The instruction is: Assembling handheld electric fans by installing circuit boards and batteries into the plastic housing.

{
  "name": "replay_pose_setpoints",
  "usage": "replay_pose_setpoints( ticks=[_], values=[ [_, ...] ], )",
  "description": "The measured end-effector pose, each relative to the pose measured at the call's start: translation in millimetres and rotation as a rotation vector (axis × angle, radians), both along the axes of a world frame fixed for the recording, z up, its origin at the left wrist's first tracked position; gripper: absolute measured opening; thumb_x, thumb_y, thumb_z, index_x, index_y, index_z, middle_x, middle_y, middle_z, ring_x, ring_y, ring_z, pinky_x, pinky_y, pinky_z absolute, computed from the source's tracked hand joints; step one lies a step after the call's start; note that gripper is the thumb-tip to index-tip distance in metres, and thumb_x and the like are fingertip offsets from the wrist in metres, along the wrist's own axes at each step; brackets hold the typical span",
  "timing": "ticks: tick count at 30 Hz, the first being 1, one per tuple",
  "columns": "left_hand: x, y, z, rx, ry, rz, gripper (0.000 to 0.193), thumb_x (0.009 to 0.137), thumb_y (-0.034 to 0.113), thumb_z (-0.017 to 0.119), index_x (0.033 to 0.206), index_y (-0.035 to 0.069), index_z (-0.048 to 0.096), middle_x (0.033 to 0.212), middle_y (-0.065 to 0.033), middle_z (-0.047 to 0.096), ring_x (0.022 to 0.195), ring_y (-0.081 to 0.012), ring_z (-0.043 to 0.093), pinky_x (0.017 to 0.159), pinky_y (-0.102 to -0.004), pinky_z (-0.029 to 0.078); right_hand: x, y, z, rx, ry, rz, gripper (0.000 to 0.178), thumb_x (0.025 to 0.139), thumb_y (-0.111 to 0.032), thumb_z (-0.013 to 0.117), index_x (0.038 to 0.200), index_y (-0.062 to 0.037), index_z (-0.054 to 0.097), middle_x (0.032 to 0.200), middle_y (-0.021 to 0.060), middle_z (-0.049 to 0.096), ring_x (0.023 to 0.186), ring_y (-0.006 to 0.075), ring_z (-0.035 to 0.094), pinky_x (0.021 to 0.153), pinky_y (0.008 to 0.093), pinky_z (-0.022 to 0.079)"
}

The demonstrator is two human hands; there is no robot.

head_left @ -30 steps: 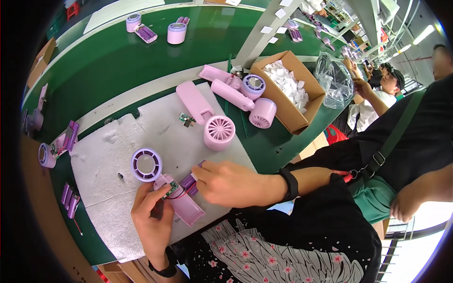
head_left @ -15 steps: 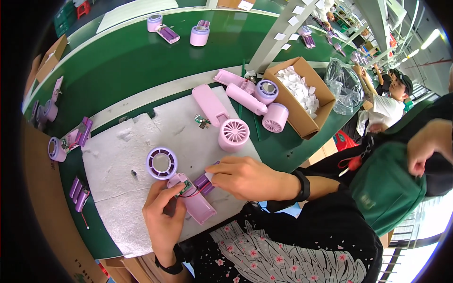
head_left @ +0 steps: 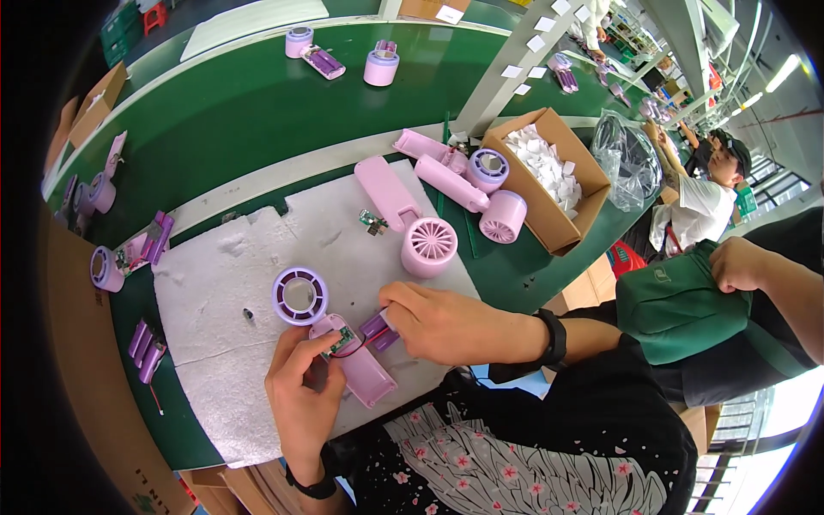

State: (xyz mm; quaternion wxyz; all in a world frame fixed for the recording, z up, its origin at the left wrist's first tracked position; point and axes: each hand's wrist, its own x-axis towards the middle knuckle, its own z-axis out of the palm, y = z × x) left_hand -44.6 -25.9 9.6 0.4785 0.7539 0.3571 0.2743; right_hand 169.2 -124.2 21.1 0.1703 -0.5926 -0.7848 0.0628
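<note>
White foam mat [head_left: 215,343] covered the near part of the green counter [head_left: 257,112]. A finished pink handheld fan [head_left: 408,223] lay on the mat w/ its round head facing up, small green circuit board [head_left: 372,222] just beside its handle. Two more pink fans [head_left: 468,176] lay btwn that one & an open cardboard box [head_left: 549,184] full of white pieces. Clear plastic bag [head_left: 631,159] sat beyond the box. Purple battery packs [head_left: 144,350] lay off the mat's left edge. More fan parts [head_left: 129,257] at far left; others [head_left: 343,56] across the counter.
</note>
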Motion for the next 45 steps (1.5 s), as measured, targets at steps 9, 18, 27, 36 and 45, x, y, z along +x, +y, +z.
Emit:
replay_pose_setpoints(
  ticks=[9, 18, 27, 36, 45],
  values=[
    [-1.0, 2.1, 2.2, -0.011, -0.008, -0.006, 0.034, 0.071, -0.012, 0.066, 0.101, 0.004, 0.071, 0.107, -0.0095, 0.065, 0.071, -0.0121, 0.058, 0.059, -0.0237, 0.045, 0.4, 1.6, 6.2, 0.028, 0.11, 0.002, 0.022, 0.083, -0.01, 0.069, 0.097, -0.0006, 0.055, 0.106, 0.0127, 0.053, 0.088, 0.0284, 0.06, 0.075, 0.0377, 0.052],
    [-3.0, 2.1, -1.1, -0.014, -0.027, 0.009, 0.035, 0.071, -0.015, 0.064, 0.101, 0.003, 0.071, 0.105, -0.0074, 0.064, 0.07, -0.0093, 0.054, 0.058, -0.0216, 0.041, 6.6, 7.6, -2.6, 0.023, 0.283, 0.051, 0.018, 0.085, -0.011, 0.069, 0.096, -0.003, 0.058, 0.106, 0.0106, 0.058, 0.085, 0.0283, 0.06, 0.074, 0.0378, 0.052],
    [-2.5, 2.6, 1.3, -0.025, -0.006, 0.004, 0.036, 0.072, -0.015, 0.063, 0.102, 0.003, 0.07, 0.105, -0.0073, 0.063, 0.07, -0.0087, 0.053, 0.058, -0.021, 0.04, 6.0, 2.6, 3.4, 0.031, 0.176, 0.047, 0.013, 0.079, -0.009, 0.069, 0.082, 0.001, 0.062, 0.115, 0.0156, 0.065, 0.083, 0.0282, 0.061, 0.076, 0.037, 0.053],
    [-2.8, 2.2, 2.1, -0.032, -0.01, 0.009, 0.037, 0.071, -0.015, 0.062, 0.103, 0.002, 0.07, 0.106, -0.0075, 0.062, 0.071, -0.009, 0.053, 0.06, -0.0214, 0.04, -5.0, 0.6, 9.5, -0.031, 0.038, -0.007, 0.017, 0.074, -0.01, 0.069, 0.081, 0.003, 0.061, 0.116, 0.0178, 0.064, 0.084, 0.029, 0.063, 0.075, 0.037, 0.055],
    [-4.3, 2.4, 0.7, -0.013, -0.005, 0.009, 0.036, 0.071, -0.015, 0.062, 0.102, 0.002, 0.07, 0.106, -0.0073, 0.062, 0.071, -0.0092, 0.052, 0.061, -0.0212, 0.04, 8.4, 7.6, 3.4, -0.034, 0.282, 0.029, 0.014, 0.078, -0.005, 0.066, 0.086, 0.0044, 0.06, 0.11, 0.0153, 0.063, 0.084, 0.0308, 0.065, 0.074, 0.0384, 0.055]
  ],
)
